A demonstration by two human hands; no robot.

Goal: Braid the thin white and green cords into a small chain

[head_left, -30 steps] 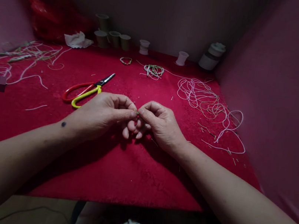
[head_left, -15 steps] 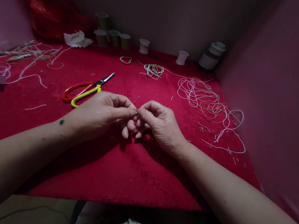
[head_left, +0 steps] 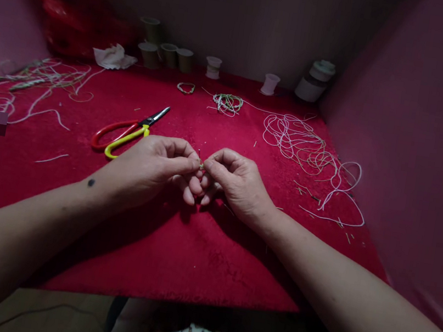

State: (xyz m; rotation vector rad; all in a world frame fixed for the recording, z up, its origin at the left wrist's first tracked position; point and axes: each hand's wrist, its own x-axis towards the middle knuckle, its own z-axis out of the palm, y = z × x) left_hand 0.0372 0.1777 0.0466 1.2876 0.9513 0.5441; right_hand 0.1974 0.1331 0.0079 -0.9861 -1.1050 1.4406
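Over the middle of the red cloth, my left hand (head_left: 167, 163) and my right hand (head_left: 236, 179) meet fingertip to fingertip. Both are closed in a pinch on a small piece of greenish cord (head_left: 201, 166), of which only a bit shows between the thumbs; the fingers cover the rest. Scissors (head_left: 131, 130) with one red and one yellow handle lie just beyond my left wrist, blades partly apart. Beyond the hands sit a bundle of green and white braided cord (head_left: 227, 103) and a small braided loop (head_left: 185, 88).
Tangled pale cord (head_left: 292, 138) spreads at the right, more tangled cord (head_left: 47, 79) at the left. Thread spools (head_left: 149, 56), a white spool (head_left: 271, 85), a jar (head_left: 314, 83), a crumpled tissue (head_left: 114, 57) and a red plastic bag (head_left: 76, 22) line the back. Cord scraps lie at right.
The thumbs have drawn slightly apart, so a little more of the greenish cord shows between them. Otherwise the hands and the things on the cloth stay nearly the same.
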